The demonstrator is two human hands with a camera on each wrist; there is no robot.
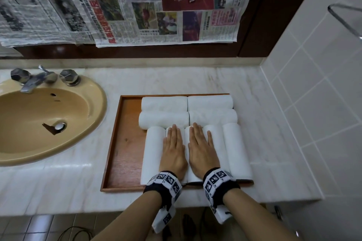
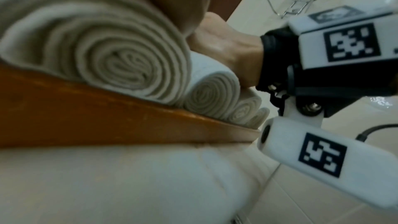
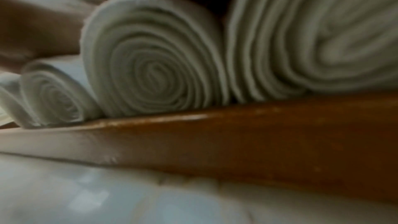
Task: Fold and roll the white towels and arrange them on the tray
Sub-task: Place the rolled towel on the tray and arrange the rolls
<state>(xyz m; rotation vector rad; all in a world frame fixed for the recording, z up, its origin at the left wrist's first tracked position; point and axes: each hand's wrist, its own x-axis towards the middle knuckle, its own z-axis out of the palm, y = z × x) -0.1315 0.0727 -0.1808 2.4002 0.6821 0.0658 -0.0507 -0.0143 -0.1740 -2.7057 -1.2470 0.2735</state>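
Head view: on the wooden tray (image 1: 125, 143) right of the sink (image 1: 49, 121), nine rolled white towels (image 1: 164, 103) lie packed; left hand (image 1: 173, 149) and right hand (image 1: 201, 148) rest flat, fingers straight, on the near row.

Left wrist view: spiral towel ends (image 2: 120, 60) sit against the tray's near rim (image 2: 86, 117).

Right wrist view: blurred spirals (image 3: 155, 67) above that rim (image 3: 258, 134).

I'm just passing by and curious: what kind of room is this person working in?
Most likely a bathroom, perhaps a hotel's: a beige sink with chrome taps set in a marble counter, tiled walls, and rolled white towels on a wooden tray.
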